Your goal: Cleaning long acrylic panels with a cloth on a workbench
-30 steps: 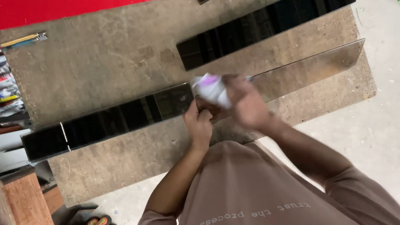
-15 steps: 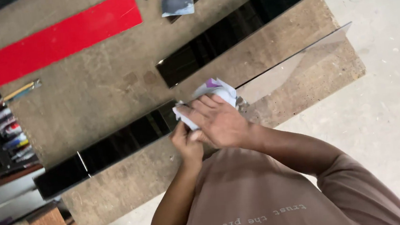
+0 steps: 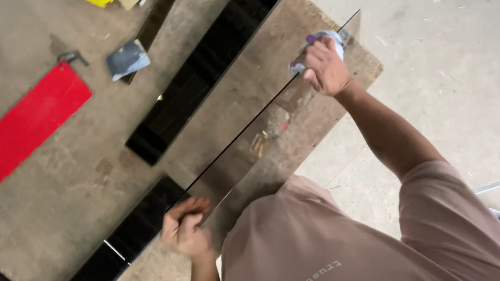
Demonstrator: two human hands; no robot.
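strip (image 3: 14, 135) near bench's left edge: bright red | long panels (image 3: 207, 71) across the middle: glossy black | sheet (image 3: 273, 126) along near edge: clear, see-through | cloth (image 3: 320, 45) at far right corner: white with purple | bench (image 3: 83, 187): mottled brown | shirt (image 3: 345, 241): dusty pink

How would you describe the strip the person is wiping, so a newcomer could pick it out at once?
Start at the worn wooden workbench and go to its edge nearest the person. The clear strip lies there, between the left hand and the right hand, which presses a cloth on it. Unlike the black strips and the red strip, it is see-through.
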